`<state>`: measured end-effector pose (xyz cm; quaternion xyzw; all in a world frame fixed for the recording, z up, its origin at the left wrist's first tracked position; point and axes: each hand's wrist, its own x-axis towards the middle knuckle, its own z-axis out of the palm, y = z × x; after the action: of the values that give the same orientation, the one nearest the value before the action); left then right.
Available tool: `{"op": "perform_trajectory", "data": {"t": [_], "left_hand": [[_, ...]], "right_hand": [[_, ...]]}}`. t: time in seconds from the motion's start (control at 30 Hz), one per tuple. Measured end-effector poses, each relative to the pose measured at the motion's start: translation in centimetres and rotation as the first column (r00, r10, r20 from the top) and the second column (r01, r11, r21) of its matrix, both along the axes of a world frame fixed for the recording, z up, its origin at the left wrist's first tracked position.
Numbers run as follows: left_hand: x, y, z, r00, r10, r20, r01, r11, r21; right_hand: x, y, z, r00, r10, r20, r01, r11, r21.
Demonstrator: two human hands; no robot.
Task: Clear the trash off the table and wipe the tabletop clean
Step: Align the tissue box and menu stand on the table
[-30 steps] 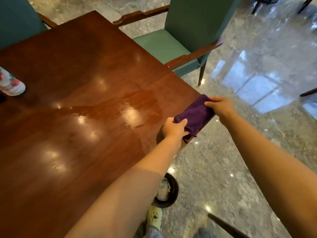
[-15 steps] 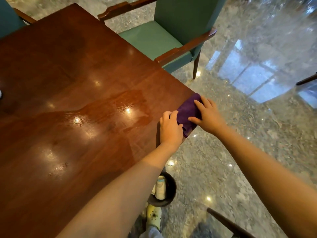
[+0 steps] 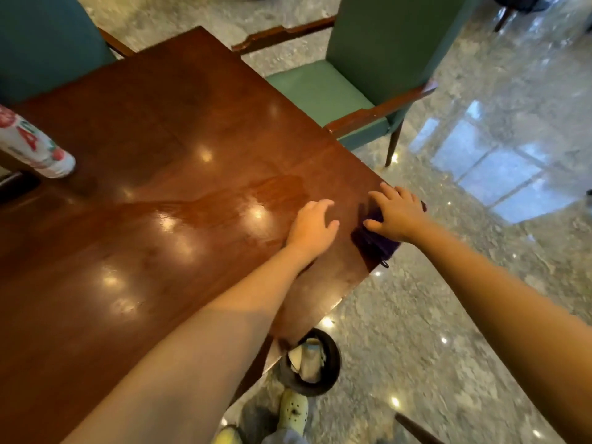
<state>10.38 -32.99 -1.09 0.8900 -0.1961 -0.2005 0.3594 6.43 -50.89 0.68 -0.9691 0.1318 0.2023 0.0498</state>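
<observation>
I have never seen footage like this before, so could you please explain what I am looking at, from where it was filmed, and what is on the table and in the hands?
There is no machine here: a person wears a camera on the head, looking down at both bare hands. The right hand lies flat on a purple cloth at the corner of the wooden table, pressing rather than gripping it. The left hand rests open on the wood beside it, holding nothing. A wet streak shines on the top. A bottle stands at the far left. A bin sits on the floor below.
</observation>
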Motion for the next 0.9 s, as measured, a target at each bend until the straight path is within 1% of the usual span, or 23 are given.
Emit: {"op": "perform_trajectory", "data": {"t": [0.07,0.17,0.23,0.3,0.4,0.53,0.77,0.9], "left_hand": [[2.1,3.6,1.4,0.998,-0.014,-0.066,0.021,0.994,0.104],[3.8,10.3,3.7,0.969,-0.086,-0.233,0.144,0.96,0.241],[4.2,15.6,5.0,0.953,-0.106,-0.285,0.198,0.928,0.315],[4.3,21.1,6.0,0.963,-0.055,-0.263,0.158,0.907,0.391],[4.5,29.2,7.3,0.979,0.086,-0.184,0.011,0.882,0.472],[4.9,38.4,8.4,0.975,0.166,-0.15,-0.056,0.829,0.557],[6.5,50.9,10.6,0.964,0.264,-0.043,-0.186,0.778,0.6],[8.5,57.3,10.8,0.951,0.307,0.036,-0.27,0.77,0.578]], "right_hand": [[2.2,2.3,1.6,0.997,0.053,-0.061,-0.048,0.996,0.08],[5.3,7.3,3.2,0.979,0.167,-0.121,-0.132,0.958,0.253],[7.1,11.0,4.1,0.948,0.272,-0.165,-0.216,0.932,0.292],[8.7,15.1,5.0,0.913,0.357,-0.199,-0.29,0.909,0.301],[10.9,21.8,6.3,0.85,0.483,-0.212,-0.412,0.859,0.304],[13.5,30.8,8.0,0.783,0.6,-0.163,-0.543,0.788,0.291],[17.9,45.5,10.1,0.686,0.723,-0.081,-0.691,0.683,0.235],[20.2,52.3,11.6,0.626,0.78,0.007,-0.767,0.614,0.185]]}}
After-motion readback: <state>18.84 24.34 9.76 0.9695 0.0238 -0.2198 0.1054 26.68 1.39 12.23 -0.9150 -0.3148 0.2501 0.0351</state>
